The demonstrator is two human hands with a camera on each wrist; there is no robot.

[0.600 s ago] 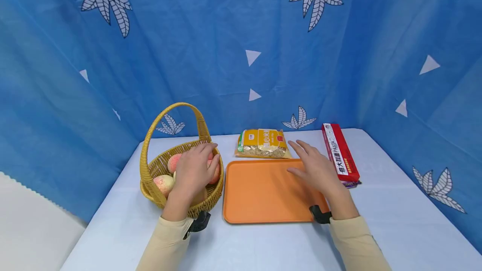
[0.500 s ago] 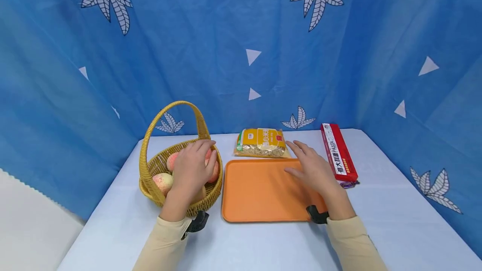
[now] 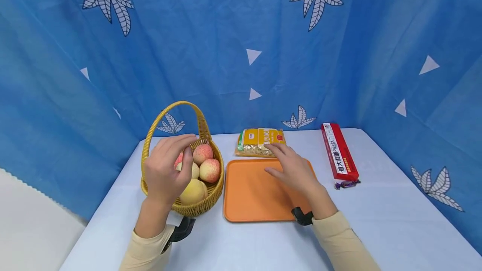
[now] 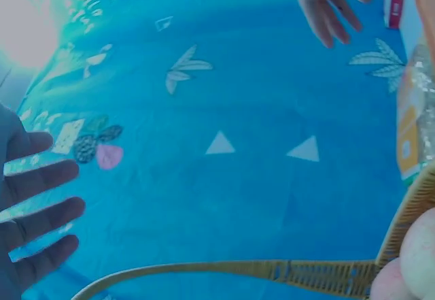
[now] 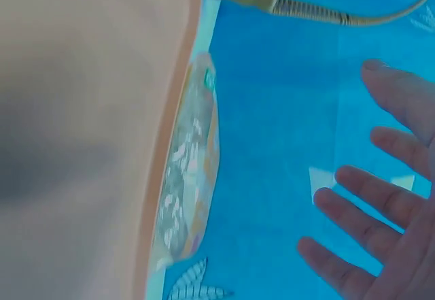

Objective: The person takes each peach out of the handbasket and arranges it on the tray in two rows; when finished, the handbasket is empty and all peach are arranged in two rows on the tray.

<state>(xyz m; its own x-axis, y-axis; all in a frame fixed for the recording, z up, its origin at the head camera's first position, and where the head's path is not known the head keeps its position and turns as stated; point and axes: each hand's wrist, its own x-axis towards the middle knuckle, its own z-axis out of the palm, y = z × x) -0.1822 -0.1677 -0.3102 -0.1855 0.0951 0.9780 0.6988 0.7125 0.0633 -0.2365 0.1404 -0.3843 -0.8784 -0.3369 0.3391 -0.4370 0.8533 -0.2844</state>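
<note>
My left hand point(image 3: 168, 170) hovers above the left part of a wicker basket point(image 3: 203, 209), its fingers spread and holding nothing, as the left wrist view also shows. Several peaches point(image 3: 210, 170) and a yellower round fruit point(image 3: 193, 192) lie in the basket; the hand hides its left part. Over the right side of an orange tray point(image 3: 248, 191) is my right hand point(image 3: 295, 171), fingers apart and nothing in them. Behind the tray lies a yellow bag of grain point(image 3: 260, 141), partly covered by the right fingertips in the head view.
A red pasta box point(image 3: 340, 154) lies at the back right of the white table point(image 3: 380, 221). Just in front of it is a small purple wrapped candy point(image 3: 347, 184). The basket's tall handle point(image 3: 180, 104) arches up. Blue curtain point(image 3: 211, 53) stands behind and at the sides.
My left hand has moved left and lifted from over the fruit, so more peaches show. My right hand has shifted left across the tray, uncovering the candy.
</note>
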